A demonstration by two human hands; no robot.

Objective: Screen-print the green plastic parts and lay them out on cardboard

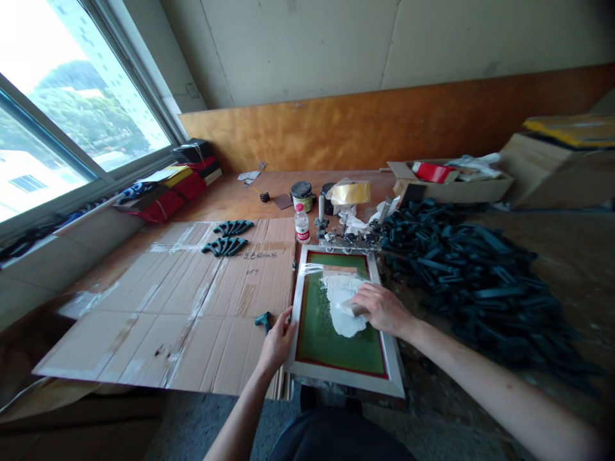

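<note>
A screen-printing frame (394,365) with pale edges and green mesh (317,349) lies in front of me. White ink (339,298) is spread over the upper middle of the mesh. My right hand (382,308) grips a small squeegee (353,308) and rests it in the ink; the fingers hide part of the tool. At the frame's left edge, my left hand (278,342) has its fingers curled against the side, thumb toward the mesh. Just beside that hand, a dark green T-shaped plastic part (262,320) lies on the flattened cardboard (192,326).
More green parts sit in two rows (225,246) on the cardboard. A large pile of dark parts (471,269) spreads to the right. Behind the frame are a metal hinge clamp (348,242), a bottle (302,224), a paint can (301,192) and a tape roll (353,192). Boxes (557,166) stand back right.
</note>
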